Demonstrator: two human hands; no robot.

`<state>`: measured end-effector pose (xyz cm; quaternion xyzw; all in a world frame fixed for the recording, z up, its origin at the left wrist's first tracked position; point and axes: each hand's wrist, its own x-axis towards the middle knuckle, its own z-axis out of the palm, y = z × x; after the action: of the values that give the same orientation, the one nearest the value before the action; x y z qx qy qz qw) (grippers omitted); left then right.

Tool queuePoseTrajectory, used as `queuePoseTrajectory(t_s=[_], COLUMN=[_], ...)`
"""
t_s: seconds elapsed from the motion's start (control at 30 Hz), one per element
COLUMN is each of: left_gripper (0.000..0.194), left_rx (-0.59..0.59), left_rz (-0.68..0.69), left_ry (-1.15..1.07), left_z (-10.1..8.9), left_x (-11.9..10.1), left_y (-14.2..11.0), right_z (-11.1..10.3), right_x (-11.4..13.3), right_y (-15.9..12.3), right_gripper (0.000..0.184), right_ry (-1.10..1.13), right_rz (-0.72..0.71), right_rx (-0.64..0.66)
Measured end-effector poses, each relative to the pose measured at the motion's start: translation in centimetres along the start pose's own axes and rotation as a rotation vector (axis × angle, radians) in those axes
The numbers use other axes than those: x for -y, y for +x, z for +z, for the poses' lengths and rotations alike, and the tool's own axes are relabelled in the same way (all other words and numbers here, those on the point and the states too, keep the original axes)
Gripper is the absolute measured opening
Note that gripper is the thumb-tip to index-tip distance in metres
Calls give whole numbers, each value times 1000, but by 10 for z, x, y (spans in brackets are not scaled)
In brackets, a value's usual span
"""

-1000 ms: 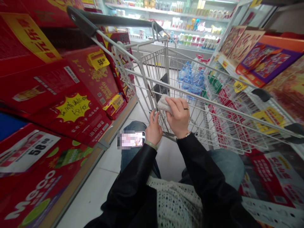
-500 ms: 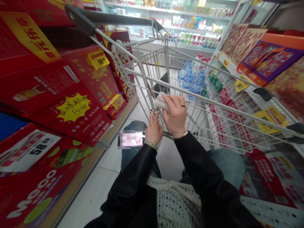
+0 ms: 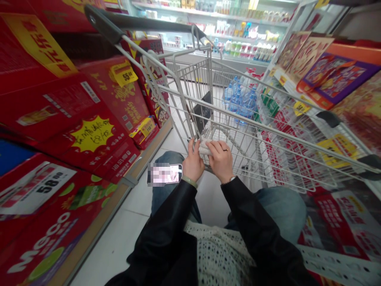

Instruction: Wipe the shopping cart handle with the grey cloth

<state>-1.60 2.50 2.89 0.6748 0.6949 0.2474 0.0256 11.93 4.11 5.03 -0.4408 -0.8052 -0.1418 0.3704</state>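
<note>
I crouch behind a metal shopping cart (image 3: 268, 137) in a store aisle. My right hand (image 3: 220, 159) is closed on a small white cloth (image 3: 203, 147) and presses it against the lower wire bars at the cart's rear. My left hand (image 3: 193, 161) grips a wire bar right beside the cloth, fingers curled round it. A phone (image 3: 164, 174) rests on my left knee, just left of that hand. A black card (image 3: 201, 113) sits inside the cart basket.
Stacked red cartons (image 3: 74, 119) with yellow price tags line the left side. Boxed goods (image 3: 333, 79) fill the shelves at right. Blue water bottles (image 3: 239, 99) stand beyond the cart. A chilled shelf (image 3: 232, 28) runs across the far end. White floor tiles (image 3: 119, 238) lie below.
My right hand has moved the cloth down from the upper rail to the lower bars, close against my left hand. The left hand has kept its grip.
</note>
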Motion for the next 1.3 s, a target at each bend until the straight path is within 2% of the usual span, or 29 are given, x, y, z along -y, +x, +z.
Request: queuePoseTrajectory(t_s=[0.07, 0.2, 0.27, 0.47, 0.57, 0.77, 0.83, 0.93, 1.03, 1.13, 1.2, 1.3], left_gripper=[72, 74, 74, 73, 72, 73, 74, 77, 75, 47, 34, 35], left_rx=[1, -7, -15, -17, -20, -17, -5, 15, 2, -89, -112, -46], left_rz=[7, 14, 16, 16, 22, 11, 3, 15, 42, 55, 122, 258], left_ry=[8, 31, 31, 21, 20, 27, 17, -52, -237, -485, -573, -580], left_z=[-1, -1, 0, 1, 2, 3, 3, 0, -4, -2, 4, 15], left_x=[0, 0, 0, 1, 2, 1, 1, 0, -6, -20, -32, -48], left_y=[0, -2, -2, -2, -2, -2, -1, -3, -12, -28, -39, -51], right_z=[-10, -34, -39, -22, -24, -50, -51, -43, -32, -26, -23, -22], right_x=[-2, -11, -15, -21, -23, -27, -27, -25, -26, -27, -25, -16], right_y=[3, 10, 8, -22, -24, 7, 8, -5, -27, -45, -53, -59], right_gripper=[47, 49, 49, 48, 47, 53, 54, 50, 39, 29, 33, 48], right_ry=[13, 42, 33, -4, 6, 7, 7, 18, 93, 191, 280, 546], right_rz=[4, 58, 78, 69, 84, 64, 60, 101, 200, 366, 553, 873], right_rx=[-60, -265, -316, -123, -190, -405, -410, -368, -316, -342, -389, -423])
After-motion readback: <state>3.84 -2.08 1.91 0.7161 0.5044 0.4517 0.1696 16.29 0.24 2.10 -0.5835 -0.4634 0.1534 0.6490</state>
